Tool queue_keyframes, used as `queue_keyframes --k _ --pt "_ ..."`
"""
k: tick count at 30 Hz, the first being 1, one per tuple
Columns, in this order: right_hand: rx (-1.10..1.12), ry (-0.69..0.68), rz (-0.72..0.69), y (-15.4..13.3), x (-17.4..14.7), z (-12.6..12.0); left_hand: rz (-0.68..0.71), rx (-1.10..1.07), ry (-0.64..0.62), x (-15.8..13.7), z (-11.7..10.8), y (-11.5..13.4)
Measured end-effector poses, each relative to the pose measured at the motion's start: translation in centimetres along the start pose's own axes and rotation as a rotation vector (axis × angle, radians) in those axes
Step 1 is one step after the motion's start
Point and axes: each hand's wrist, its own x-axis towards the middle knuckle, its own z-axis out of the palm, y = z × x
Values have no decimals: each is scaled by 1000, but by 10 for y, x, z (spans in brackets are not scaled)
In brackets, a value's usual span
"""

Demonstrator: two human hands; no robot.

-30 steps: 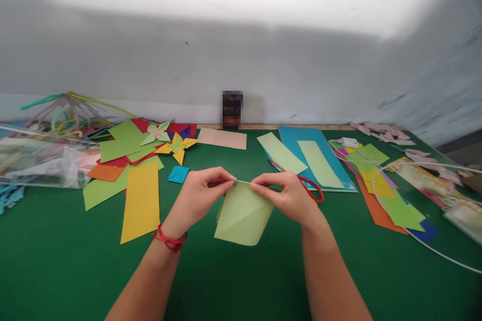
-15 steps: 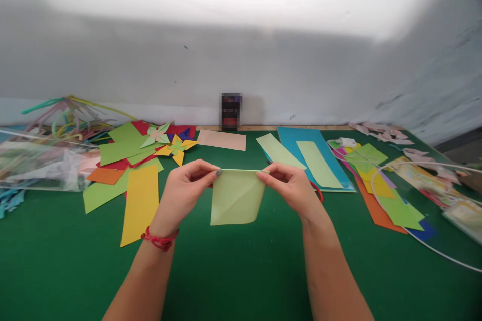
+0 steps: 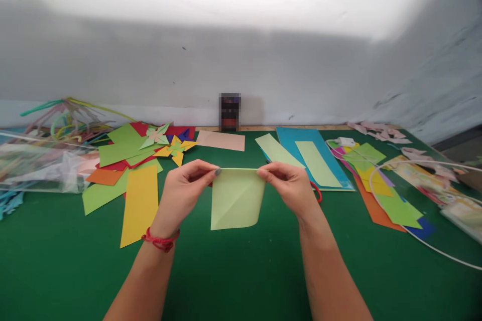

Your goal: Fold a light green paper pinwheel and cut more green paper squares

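Between my two hands hangs a square of pale green paper (image 3: 237, 200), with a faint diagonal crease across it and its lower right corner curling. My left hand (image 3: 190, 185) pinches the top left corner between thumb and forefinger. At the top right corner my right hand (image 3: 284, 180) has the same kind of pinch. The paper's upper edge is stretched straight and level between them. Behind my right hand, the red handle (image 3: 317, 192) of what looks like a pair of scissors shows in part.
Folded paper stars (image 3: 176, 148) lie on coloured sheets at left, near a yellow strip (image 3: 139, 205). Pale green strips (image 3: 318, 164) rest on a blue sheet (image 3: 301, 135) at right. A white cable (image 3: 372, 185) crosses more papers. A pixelated dark object (image 3: 229, 112) stands against the wall.
The paper's lower edge hangs slightly lower, and its right side has shifted a little. Both hands keep their pinch at the top corners, almost unmoved.
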Motion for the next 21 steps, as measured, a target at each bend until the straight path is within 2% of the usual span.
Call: queue_keyframes --k 7,11,14,17,21 --pt "-7 56 4 -3 -1 1 16 -3 27 0 1 2" --pt "66 -58 70 -5 -1 1 0 -33 54 1 -1 2" --pt "4 -111 63 -5 -2 0 -13 -43 62 2 0 2" --pt "-106 -75 12 -4 -2 2 -13 -50 57 1 3 1" --pt "-139 12 -18 -3 -2 5 15 -47 78 0 7 0"
